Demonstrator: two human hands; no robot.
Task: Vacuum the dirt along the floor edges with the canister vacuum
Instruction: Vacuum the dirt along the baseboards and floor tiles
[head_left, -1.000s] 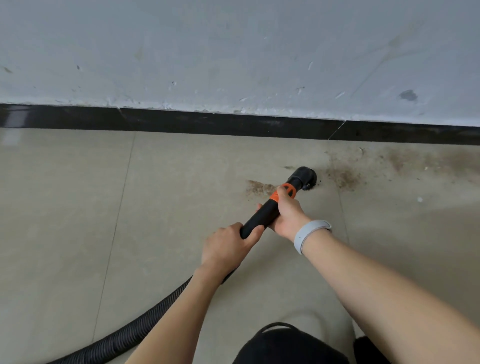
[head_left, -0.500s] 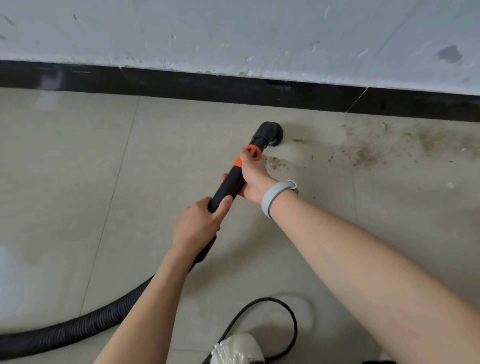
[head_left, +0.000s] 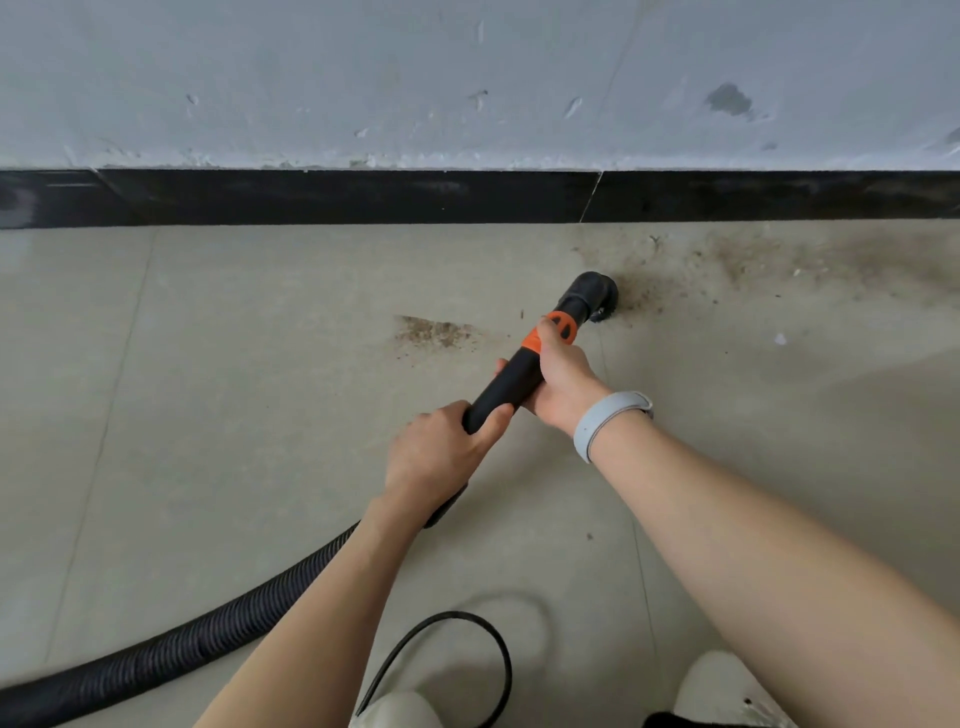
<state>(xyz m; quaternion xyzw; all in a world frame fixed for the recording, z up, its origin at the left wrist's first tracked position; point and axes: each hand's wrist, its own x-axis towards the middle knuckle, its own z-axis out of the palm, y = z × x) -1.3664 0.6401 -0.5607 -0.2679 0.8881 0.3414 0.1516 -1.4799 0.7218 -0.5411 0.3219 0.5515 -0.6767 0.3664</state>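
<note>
A black vacuum wand (head_left: 506, 387) with an orange collar ends in a round brush nozzle (head_left: 592, 297) that rests on the beige tile floor. My right hand (head_left: 561, 376) grips the wand just behind the orange collar. My left hand (head_left: 441, 457) grips its rear end, where the ribbed black hose (head_left: 197, 636) begins and runs off to the lower left. Brown dirt (head_left: 737, 265) spreads right of the nozzle along the black skirting (head_left: 363, 196). A smaller dirt patch (head_left: 434, 332) lies left of the nozzle.
A grey scuffed wall (head_left: 467, 78) rises above the skirting. A thin black cable (head_left: 467, 654) loops on the floor near my white shoes (head_left: 722, 691) at the bottom edge. A small white speck (head_left: 779, 339) lies on the tile at the right.
The nozzle has pulled back from the skirting and swung right to the edge of the big dirt patch. Both hands kept their grip on the wand.
</note>
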